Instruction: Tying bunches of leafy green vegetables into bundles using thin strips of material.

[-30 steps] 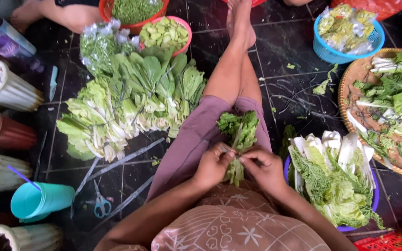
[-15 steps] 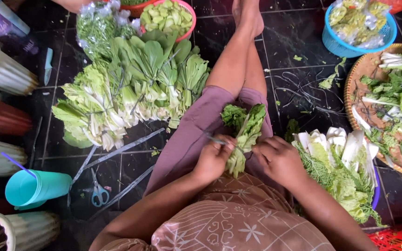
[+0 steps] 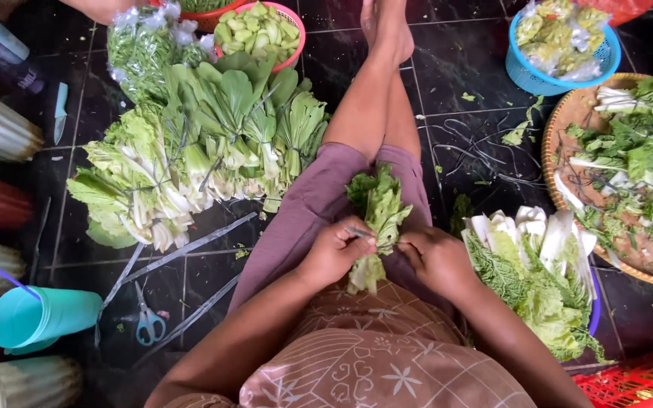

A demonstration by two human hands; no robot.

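Fingers, left hand (image 3: 335, 253): curled shut around the middle of the leafy bunch (image 3: 376, 223), with what looks like a thin strip pinched at the stems; I cannot tell exactly what it is.
Fingers, right hand (image 3: 434, 259): bent in against the bunch's right side, touching it; whether they grip or only steady, I cannot tell.
Leafy bunch: lies over my lap, leaf tips pointing far, pale stem ends near, between both hands.
Heap of tied greens (image 3: 190, 151): on the dark tiled floor, far left of my leg.
Scissors (image 3: 147, 321): on the floor, near left, well apart from my hands.
Pale cabbage leaves in a bowl (image 3: 542, 276): just right of my right hand.
Woven tray (image 3: 557, 125) of trimmings: far right.
Risks, as I judge them: loose stems could slide out near-side if my left grip slackens; squeezing too hard could bruise or snap leaves; a dropped bunch would land on the littered floor.
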